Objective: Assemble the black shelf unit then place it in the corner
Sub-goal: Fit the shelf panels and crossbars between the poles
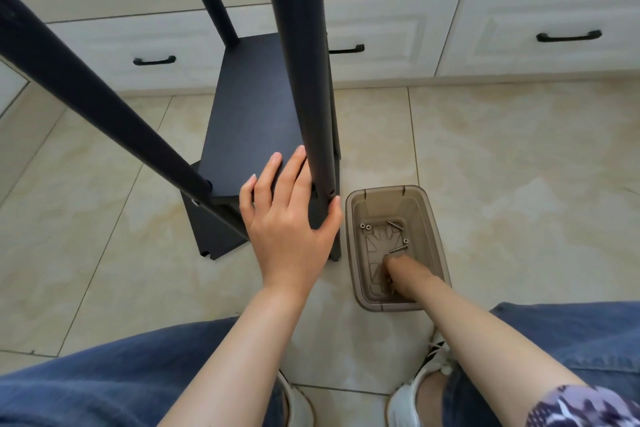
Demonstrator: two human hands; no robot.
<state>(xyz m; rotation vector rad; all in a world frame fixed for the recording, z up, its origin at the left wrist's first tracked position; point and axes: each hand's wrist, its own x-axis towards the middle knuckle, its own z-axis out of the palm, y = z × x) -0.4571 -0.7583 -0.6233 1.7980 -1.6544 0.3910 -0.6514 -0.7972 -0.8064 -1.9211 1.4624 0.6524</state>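
Left hand [287,218], fingers flat, straddles a post [304,80], likely the firmest hold on the stiff, tippy-looking shelf unit [256,107]; right hand [401,270] in the bin [436,239], fingers unreadable.

**Q:** How is the left hand [287,218] set?

**A:** The fingers are extended and spread, laid flat on the matte black shelf board [249,121]. The upright black round metal post [304,80] is seated in the fork between thumb and index finger. The bare left forearm [242,340] is stretched forward.

**Q:** And the right hand [398,270]?

**A:** It is lowered, fingers pointing down, into the translucent brown plastic bin [424,236]. The fingertips are blurred, so whether anything is pinched cannot be determined.
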